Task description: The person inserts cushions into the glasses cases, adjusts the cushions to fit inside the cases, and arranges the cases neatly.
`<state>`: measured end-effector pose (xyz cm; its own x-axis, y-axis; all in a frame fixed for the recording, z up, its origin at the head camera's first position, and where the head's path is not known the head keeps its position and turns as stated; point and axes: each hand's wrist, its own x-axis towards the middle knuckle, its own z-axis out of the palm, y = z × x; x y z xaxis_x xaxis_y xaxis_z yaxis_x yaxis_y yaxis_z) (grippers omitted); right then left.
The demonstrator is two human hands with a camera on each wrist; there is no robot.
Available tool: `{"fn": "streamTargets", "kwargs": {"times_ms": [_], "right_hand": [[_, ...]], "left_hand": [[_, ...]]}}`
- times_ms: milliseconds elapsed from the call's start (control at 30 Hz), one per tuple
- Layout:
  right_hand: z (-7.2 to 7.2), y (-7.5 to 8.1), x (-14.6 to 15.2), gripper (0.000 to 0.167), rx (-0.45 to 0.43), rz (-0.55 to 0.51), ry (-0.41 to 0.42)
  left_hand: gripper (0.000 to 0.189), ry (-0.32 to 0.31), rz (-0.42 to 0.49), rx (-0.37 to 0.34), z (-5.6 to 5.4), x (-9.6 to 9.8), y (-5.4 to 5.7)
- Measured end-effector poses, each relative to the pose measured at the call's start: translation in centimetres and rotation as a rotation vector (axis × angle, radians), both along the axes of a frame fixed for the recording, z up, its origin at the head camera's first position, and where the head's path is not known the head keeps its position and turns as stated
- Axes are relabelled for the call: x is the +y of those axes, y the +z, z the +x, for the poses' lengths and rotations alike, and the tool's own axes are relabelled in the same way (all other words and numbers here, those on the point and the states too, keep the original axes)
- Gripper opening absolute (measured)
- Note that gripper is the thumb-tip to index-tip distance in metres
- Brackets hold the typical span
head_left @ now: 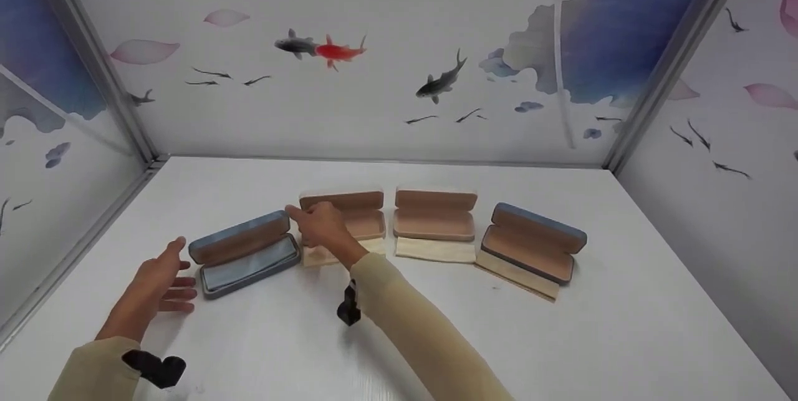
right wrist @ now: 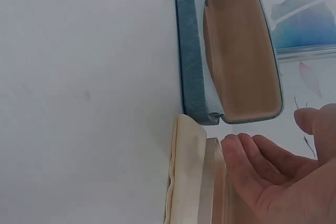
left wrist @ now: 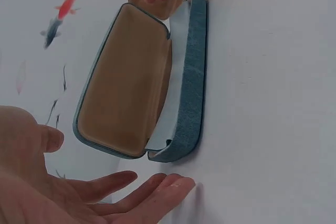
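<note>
A blue glasses case (head_left: pixel 240 244) stands open at the left, its lid raised and its lining brown. Inside its base lies a light blue cloth (head_left: pixel 249 265). My left hand (head_left: pixel 154 285) is beside the case's left end, fingers spread and holding nothing. At the other end, my right hand (head_left: pixel 323 226) hovers by the lid's right corner, in front of a pale-edged glasses case (head_left: pixel 369 224). The right wrist view shows its fingers (right wrist: pixel 252 166) loosely extended, with a small gap to the blue lid (right wrist: pixel 247 51). The right hand covers part of the pale case.
Another open pale case (head_left: pixel 434 224) and an open blue case (head_left: pixel 530 250) continue the arc to the right. Folded cream cloths (head_left: pixel 435 250) lie in front of these cases. Printed panels enclose the white table (head_left: pixel 561 345) at the back and sides.
</note>
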<state>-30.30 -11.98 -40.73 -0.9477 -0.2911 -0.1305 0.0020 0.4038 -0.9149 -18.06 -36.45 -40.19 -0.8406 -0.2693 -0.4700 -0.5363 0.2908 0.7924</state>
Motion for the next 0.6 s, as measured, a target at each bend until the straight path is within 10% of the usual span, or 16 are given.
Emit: {"fn": "streamTargets", "kwargs": {"times_ms": [600], "right_hand": [[0.6,0.2,-1.2,0.072,-0.07,0.04,0.039]], "left_hand": [[0.108,-0.008,0.062,-0.086,-1.0,0.3,0.7]]}}
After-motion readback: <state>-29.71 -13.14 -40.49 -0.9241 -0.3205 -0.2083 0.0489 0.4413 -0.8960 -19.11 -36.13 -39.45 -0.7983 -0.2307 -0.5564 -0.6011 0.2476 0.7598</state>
